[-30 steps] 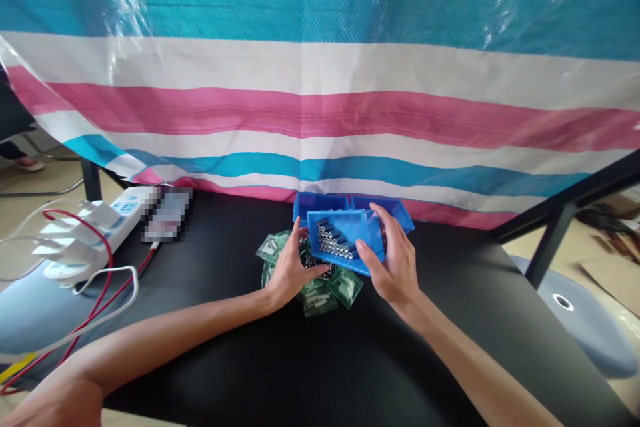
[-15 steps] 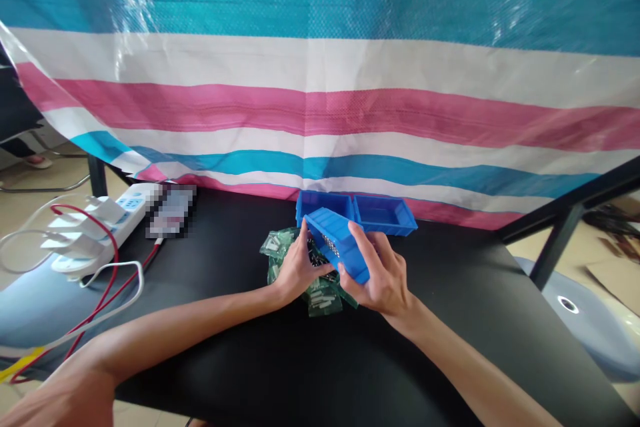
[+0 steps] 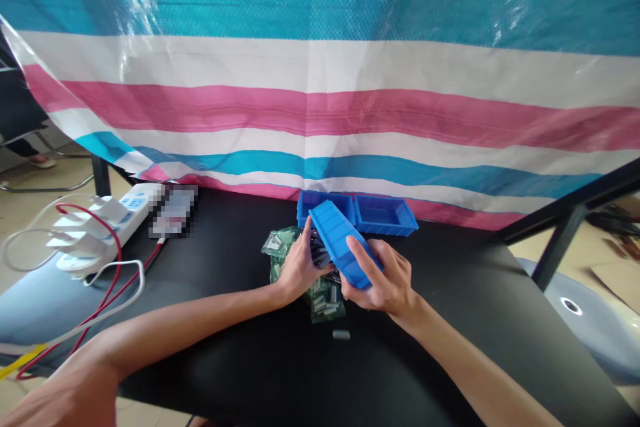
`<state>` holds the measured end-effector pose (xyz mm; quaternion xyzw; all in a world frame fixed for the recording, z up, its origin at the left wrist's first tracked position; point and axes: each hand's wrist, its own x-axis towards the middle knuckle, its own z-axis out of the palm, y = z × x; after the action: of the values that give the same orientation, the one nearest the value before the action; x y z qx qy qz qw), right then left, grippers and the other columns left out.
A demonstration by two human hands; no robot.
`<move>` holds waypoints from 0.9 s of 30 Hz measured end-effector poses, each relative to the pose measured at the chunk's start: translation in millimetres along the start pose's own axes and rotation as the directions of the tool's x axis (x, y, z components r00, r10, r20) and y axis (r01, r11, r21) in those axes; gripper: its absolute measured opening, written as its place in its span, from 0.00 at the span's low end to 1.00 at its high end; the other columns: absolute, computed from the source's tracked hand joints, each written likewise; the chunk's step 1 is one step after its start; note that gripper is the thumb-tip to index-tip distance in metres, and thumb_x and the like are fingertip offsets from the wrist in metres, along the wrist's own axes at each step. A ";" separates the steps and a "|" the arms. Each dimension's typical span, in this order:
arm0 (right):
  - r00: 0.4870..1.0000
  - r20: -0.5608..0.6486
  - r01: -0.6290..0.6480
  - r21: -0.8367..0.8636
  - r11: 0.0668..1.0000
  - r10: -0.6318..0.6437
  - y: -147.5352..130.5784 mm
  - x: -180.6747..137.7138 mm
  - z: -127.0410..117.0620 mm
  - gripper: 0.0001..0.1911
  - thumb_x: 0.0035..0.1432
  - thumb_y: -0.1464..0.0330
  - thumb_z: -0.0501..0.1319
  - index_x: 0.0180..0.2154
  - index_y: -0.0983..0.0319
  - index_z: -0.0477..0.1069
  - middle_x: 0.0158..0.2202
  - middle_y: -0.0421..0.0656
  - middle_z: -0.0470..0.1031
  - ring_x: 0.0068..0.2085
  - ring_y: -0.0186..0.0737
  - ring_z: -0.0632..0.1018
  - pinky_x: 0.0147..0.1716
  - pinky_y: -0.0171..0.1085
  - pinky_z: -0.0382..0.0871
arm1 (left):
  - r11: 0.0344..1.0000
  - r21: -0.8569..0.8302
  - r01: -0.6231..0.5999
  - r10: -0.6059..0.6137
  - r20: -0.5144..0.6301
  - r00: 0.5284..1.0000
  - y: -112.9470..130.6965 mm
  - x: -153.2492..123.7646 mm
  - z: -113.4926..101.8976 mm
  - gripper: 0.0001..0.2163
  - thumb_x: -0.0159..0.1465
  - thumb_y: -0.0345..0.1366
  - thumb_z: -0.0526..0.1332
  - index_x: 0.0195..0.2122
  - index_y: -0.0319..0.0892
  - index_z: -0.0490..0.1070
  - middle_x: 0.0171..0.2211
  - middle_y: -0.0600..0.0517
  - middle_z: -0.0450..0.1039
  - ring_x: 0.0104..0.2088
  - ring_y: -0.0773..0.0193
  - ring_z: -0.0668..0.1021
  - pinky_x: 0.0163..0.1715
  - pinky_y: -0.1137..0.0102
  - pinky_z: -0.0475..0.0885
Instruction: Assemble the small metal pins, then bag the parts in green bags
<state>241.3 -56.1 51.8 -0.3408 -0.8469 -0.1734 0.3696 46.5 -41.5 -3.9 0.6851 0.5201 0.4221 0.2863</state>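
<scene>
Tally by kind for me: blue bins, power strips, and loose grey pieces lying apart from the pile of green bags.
Blue bins: 3 (tilted bin in the right hand, left rear bin, right rear bin)
Power strip: 1
Loose grey piece: 1
Total: 5

Bin (image 3: 345,243) in right hand (image 3: 383,277) now tipped over, outer face up; tubes (image 3: 319,252), earlier lying inside, now spilling beside left hand (image 3: 300,267). Loose tube (image 3: 341,334) newly on tabletop (image 3: 250,363), near packets (image 3: 327,307).
</scene>
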 end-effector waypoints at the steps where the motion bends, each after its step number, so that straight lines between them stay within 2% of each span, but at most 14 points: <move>1: 1.000 0.011 -0.004 0.004 1.000 0.004 1.2 -0.4 -0.6 0.31 0.51 0.62 0.61 0.58 0.56 0.65 0.38 0.47 0.72 0.35 0.43 0.75 0.37 0.42 0.75 | 1.000 -0.004 -0.002 0.002 0.001 1.000 0.9 0.4 -0.2 0.48 0.49 0.34 0.70 0.66 0.46 0.41 0.54 0.41 0.66 0.52 0.46 0.72 0.49 0.51 0.68; 5: 0.988 0.105 -0.120 0.045 0.992 0.115 6.7 -2.0 -5.7 0.26 0.51 0.59 0.61 0.53 0.55 0.71 0.37 0.47 0.73 0.35 0.44 0.76 0.37 0.44 0.75 | 0.999 -0.044 -0.023 0.024 0.025 0.999 2.5 2.2 -2.6 0.46 0.49 0.30 0.68 0.66 0.48 0.44 0.55 0.43 0.65 0.53 0.47 0.71 0.52 0.51 0.66; 9: 0.975 -0.044 -0.214 0.074 0.974 0.218 10.1 2.6 -16.8 0.31 0.50 0.58 0.62 0.57 0.57 0.65 0.42 0.50 0.73 0.37 0.48 0.76 0.36 0.46 0.75 | 0.996 -0.085 -0.041 0.045 0.056 0.997 4.7 0.0 -11.2 0.46 0.50 0.28 0.65 0.66 0.48 0.40 0.60 0.42 0.58 0.59 0.47 0.64 0.56 0.51 0.63; 11: 0.941 -0.065 -0.322 0.134 0.937 0.332 9.7 7.6 -22.3 0.34 0.52 0.59 0.61 0.60 0.58 0.60 0.47 0.52 0.71 0.42 0.51 0.75 0.39 0.48 0.74 | 0.992 -0.095 -0.080 0.085 0.050 0.995 9.4 -3.3 -17.8 0.42 0.54 0.29 0.62 0.66 0.49 0.40 0.62 0.42 0.55 0.61 0.47 0.61 0.57 0.49 0.61; 13: 0.877 -0.026 -0.462 0.228 0.857 0.479 8.1 12.4 -25.3 0.33 0.55 0.60 0.59 0.61 0.58 0.57 0.50 0.51 0.69 0.43 0.51 0.75 0.41 0.50 0.73 | 0.986 -0.044 -0.159 0.157 -0.051 0.986 16.7 -6.1 -24.6 0.36 0.57 0.30 0.59 0.65 0.47 0.45 0.62 0.42 0.52 0.62 0.47 0.59 0.59 0.49 0.58; 15: 0.795 0.047 -0.581 0.343 0.738 0.604 5.7 16.1 -24.3 0.30 0.58 0.60 0.57 0.61 0.57 0.56 0.50 0.49 0.69 0.42 0.48 0.75 0.40 0.49 0.73 | 0.964 0.078 -0.254 0.262 -0.122 0.957 24.5 -6.0 -30.5 0.29 0.59 0.32 0.59 0.62 0.45 0.52 0.60 0.41 0.56 0.61 0.48 0.62 0.57 0.50 0.61; 17: 0.720 0.126 -0.651 0.463 0.601 0.683 2.9 18.6 -20.2 0.28 0.61 0.60 0.54 0.61 0.56 0.54 0.48 0.48 0.71 0.39 0.45 0.76 0.37 0.45 0.74 | 0.877 0.250 -0.410 0.434 -0.047 0.900 29.7 -2.4 -35.5 0.21 0.60 0.34 0.61 0.55 0.46 0.63 0.57 0.42 0.60 0.59 0.49 0.64 0.57 0.51 0.61; 19: 0.679 0.213 -0.679 0.545 0.492 0.702 0.8 20.5 -15.2 0.27 0.63 0.60 0.52 0.62 0.56 0.52 0.44 0.46 0.72 0.38 0.43 0.76 0.36 0.42 0.74 | 0.734 0.374 -0.567 0.589 0.065 0.806 30.3 3.2 -41.2 0.12 0.61 0.34 0.62 0.46 0.47 0.70 0.50 0.46 0.68 0.57 0.51 0.67 0.59 0.50 0.57; 21: 0.678 0.307 -0.697 0.555 0.454 0.667 0.9 21.7 -12.3 0.27 0.65 0.59 0.50 0.63 0.56 0.51 0.42 0.45 0.73 0.38 0.42 0.76 0.36 0.41 0.73 | 0.629 0.422 -0.653 0.676 0.119 0.727 26.0 8.6 -49.8 0.06 0.62 0.30 0.60 0.40 0.46 0.72 0.40 0.51 0.74 0.50 0.58 0.73 0.59 0.53 0.57; 22: 0.683 0.348 -0.706 0.538 0.460 0.642 2.0 22.0 -12.5 0.28 0.65 0.59 0.49 0.64 0.56 0.50 0.42 0.45 0.73 0.38 0.42 0.76 0.36 0.41 0.73 | 0.604 0.440 -0.664 0.689 0.132 0.713 22.3 10.8 -55.9 0.07 0.63 0.29 0.58 0.39 0.46 0.72 0.35 0.53 0.75 0.45 0.62 0.75 0.58 0.55 0.59; 24: 0.697 0.387 -0.710 0.492 0.504 0.604 5.6 21.6 -17.2 0.26 0.66 0.58 0.48 0.64 0.56 0.51 0.45 0.46 0.71 0.40 0.42 0.76 0.36 0.41 0.73 | 0.597 0.490 -0.635 0.695 0.080 0.715 13.0 14.6 -72.4 0.07 0.63 0.28 0.58 0.38 0.45 0.72 0.31 0.54 0.76 0.37 0.65 0.76 0.55 0.58 0.62; 27: 0.743 0.388 -0.670 0.442 0.597 0.545 7.6 16.5 -35.2 0.20 0.66 0.59 0.49 0.55 0.57 0.65 0.48 0.47 0.70 0.41 0.41 0.75 0.35 0.38 0.72 | 0.623 0.575 -0.531 0.651 -0.005 0.759 -5.2 21.4 -105.6 0.03 0.63 0.32 0.59 0.34 0.44 0.73 0.29 0.53 0.76 0.34 0.64 0.76 0.52 0.58 0.64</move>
<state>256.4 -62.6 87.9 -0.5035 -0.7245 0.2549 0.3956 -46.3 -24.4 48.4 0.8203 0.3883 0.3987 -0.1319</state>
